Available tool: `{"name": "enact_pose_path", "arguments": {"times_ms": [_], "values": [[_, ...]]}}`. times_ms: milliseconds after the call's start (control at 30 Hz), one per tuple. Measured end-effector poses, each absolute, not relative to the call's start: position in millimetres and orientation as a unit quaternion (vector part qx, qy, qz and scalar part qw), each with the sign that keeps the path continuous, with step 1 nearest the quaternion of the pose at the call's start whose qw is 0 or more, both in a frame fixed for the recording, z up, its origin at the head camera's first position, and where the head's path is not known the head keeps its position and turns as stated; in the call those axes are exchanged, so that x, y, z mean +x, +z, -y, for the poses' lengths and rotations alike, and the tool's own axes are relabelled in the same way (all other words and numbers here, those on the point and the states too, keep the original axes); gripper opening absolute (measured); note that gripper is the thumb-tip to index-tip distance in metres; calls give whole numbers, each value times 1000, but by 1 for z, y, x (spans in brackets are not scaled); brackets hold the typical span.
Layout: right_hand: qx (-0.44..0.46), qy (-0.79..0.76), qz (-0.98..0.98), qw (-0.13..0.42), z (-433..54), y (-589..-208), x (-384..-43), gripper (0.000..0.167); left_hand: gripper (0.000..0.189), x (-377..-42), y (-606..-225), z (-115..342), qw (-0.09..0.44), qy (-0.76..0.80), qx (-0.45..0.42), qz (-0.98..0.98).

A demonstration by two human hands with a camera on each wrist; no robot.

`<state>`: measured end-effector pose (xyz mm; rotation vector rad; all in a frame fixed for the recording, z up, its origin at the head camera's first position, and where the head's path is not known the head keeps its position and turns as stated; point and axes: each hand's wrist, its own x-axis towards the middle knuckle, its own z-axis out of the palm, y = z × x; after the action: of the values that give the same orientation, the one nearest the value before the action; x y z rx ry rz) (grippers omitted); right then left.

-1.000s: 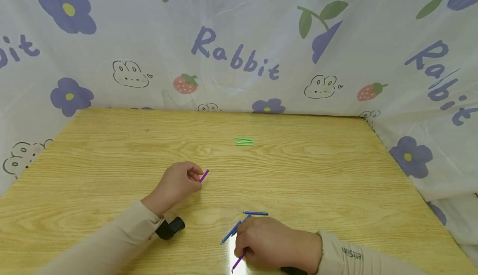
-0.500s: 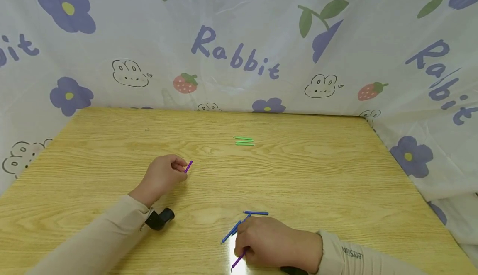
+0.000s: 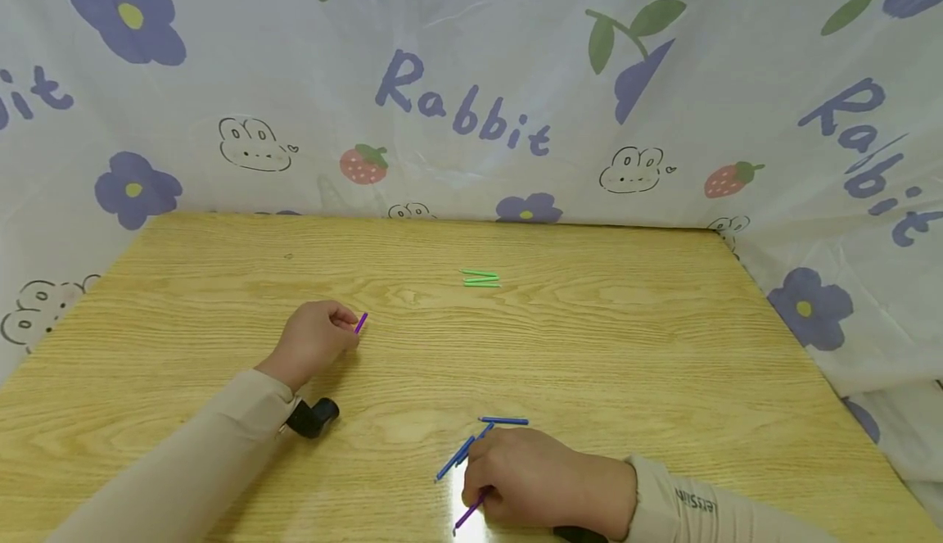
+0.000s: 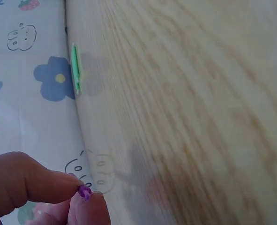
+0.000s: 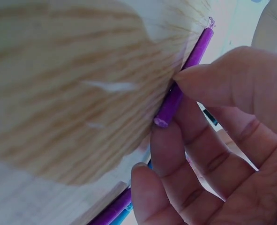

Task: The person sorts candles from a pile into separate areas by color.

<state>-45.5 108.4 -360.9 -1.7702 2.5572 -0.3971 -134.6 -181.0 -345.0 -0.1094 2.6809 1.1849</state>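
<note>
In the head view, my left hand (image 3: 313,338) is over the left-centre of the table, pinching a thin purple candle (image 3: 361,323) between thumb and fingertips. Its wick end (image 4: 85,192) pokes out of the pinch in the left wrist view. Near the front edge, my right hand (image 3: 534,477) holds a second purple candle (image 5: 190,65) between thumb and fingers, wick pointing away from the palm. Another purple candle (image 5: 111,208) shows below those fingers in the right wrist view, beside a blue one. Several blue candles (image 3: 455,458) lie by the right hand, partly covered by it.
Three green candles (image 3: 481,285) lie together toward the back of the wooden table (image 3: 626,322). A white printed cloth (image 3: 471,52) hangs behind the table and along its sides. A black wrist camera (image 3: 315,418) sits under the left wrist.
My left hand has moved left and farther from me, carrying its purple candle. The right hand stays in place, while its candle's wick end has swung slightly left.
</note>
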Motion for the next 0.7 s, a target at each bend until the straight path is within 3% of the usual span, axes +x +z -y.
{"name": "enact_pose_path", "arguments": {"times_ms": [700], "values": [[-558, -117, -822, -1, -107, -360, -45, 23, 22, -158, -353, 184, 105, 407, -28, -907]]}}
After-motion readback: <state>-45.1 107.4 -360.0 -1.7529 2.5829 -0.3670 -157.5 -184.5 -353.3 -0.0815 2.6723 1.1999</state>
